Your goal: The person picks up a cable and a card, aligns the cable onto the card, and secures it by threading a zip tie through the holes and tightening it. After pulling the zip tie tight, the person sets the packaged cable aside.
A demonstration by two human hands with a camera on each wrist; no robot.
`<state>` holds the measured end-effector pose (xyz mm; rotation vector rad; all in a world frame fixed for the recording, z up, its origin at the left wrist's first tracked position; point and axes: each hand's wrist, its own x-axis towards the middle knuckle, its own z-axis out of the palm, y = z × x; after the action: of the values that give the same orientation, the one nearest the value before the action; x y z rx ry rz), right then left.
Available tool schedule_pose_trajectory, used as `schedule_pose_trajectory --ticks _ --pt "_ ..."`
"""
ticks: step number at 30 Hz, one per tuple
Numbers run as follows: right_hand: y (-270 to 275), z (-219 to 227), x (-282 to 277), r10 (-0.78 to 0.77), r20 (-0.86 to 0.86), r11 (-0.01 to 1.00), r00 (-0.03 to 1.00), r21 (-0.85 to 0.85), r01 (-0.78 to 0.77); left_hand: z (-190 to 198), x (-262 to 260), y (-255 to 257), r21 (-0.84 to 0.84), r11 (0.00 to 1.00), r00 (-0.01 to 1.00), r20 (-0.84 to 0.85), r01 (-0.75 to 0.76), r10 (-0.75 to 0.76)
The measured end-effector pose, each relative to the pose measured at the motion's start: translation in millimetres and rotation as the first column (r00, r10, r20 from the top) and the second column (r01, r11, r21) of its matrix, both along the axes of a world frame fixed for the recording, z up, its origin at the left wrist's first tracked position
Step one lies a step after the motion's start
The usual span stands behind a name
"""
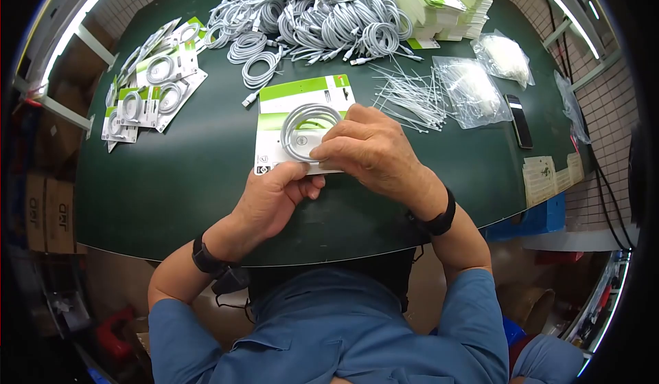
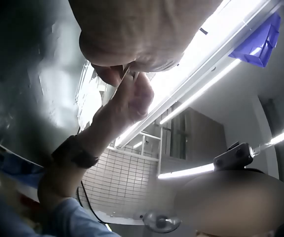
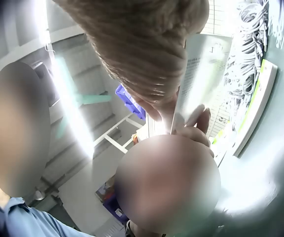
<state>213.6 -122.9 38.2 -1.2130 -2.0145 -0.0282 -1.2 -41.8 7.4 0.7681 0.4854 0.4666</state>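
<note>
A green and white packaging card [image 1: 272,126] is held up over the table in front of the person. The left hand [image 1: 272,198] grips its bottom edge, thumb on the front and fingers behind. Against the card's face lies a coiled grey-white cable [image 1: 287,124]. At the coil's lower right, the right hand [image 1: 374,152] pinches it with thumb and forefinger; the other fingers curl over the card's right side. In the right wrist view the card [image 3: 201,74] appears from its printed back, with left-hand fingertips at its lower edge. The left wrist view shows the card mostly hidden between the hands.
A big heap of coiled cables [image 1: 316,16] lies at the back of the green table [image 1: 206,198], beside stacked cards [image 1: 439,3]. Carded cables [image 1: 161,71] are piled left. Loose white cable ties [image 1: 412,95], plastic bags [image 1: 470,88] and a phone [image 1: 519,121] lie right.
</note>
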Motion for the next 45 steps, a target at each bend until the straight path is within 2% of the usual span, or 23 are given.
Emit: schedule_pose_trajectory --ticks 4,9,11,16,19,28,31,39,45 --pt "2.1 -1.8 7.5 -0.049 -0.014 0.999 0.999 0.016 0.049 1.6 11.1 7.9 0.118 0.993 1.0 -0.007 0.021 -0.02" --pt "6.9 -10.7 11.7 -0.028 -0.222 0.998 0.975 -0.062 0.014 0.5 18.9 17.9 0.201 0.977 0.997 0.018 0.066 -0.072" --pt "6.9 -14.2 10.2 -0.024 -0.351 0.992 0.936 -0.122 -0.02 5.0 22.5 16.9 0.231 0.972 0.999 -0.013 0.033 -0.031" --pt "12.6 -26.3 9.4 0.006 -0.399 0.982 0.917 -0.169 -0.08 2.1 33.2 17.9 0.322 0.946 0.99 -0.112 -0.041 0.081" --pt "12.9 -27.6 6.7 -0.013 -0.459 0.964 0.888 -0.243 -0.112 -2.7 36.6 15.6 0.313 0.946 0.981 -0.141 -0.087 0.137" --pt "13.9 -29.9 -0.6 -0.075 -0.491 0.934 0.868 -0.339 -0.111 -7.6 34.3 20.0 0.361 0.924 0.971 -0.148 -0.123 0.187" --pt "15.8 -32.0 -1.9 -0.027 -0.421 0.972 0.907 -0.224 -0.075 -6.9 32.4 24.6 0.389 0.915 0.969 -0.162 -0.11 0.186" --pt "15.5 -32.0 -12.9 -0.05 -0.356 0.993 0.933 -0.118 0.009 -1.1 32.2 22.3 0.471 0.87 0.951 -0.179 -0.142 0.252" --pt "14.1 -33.2 -18.1 -0.094 -0.373 0.986 0.923 -0.162 0.035 -4.5 33.1 23.6 0.549 0.819 0.947 -0.141 -0.169 0.29"
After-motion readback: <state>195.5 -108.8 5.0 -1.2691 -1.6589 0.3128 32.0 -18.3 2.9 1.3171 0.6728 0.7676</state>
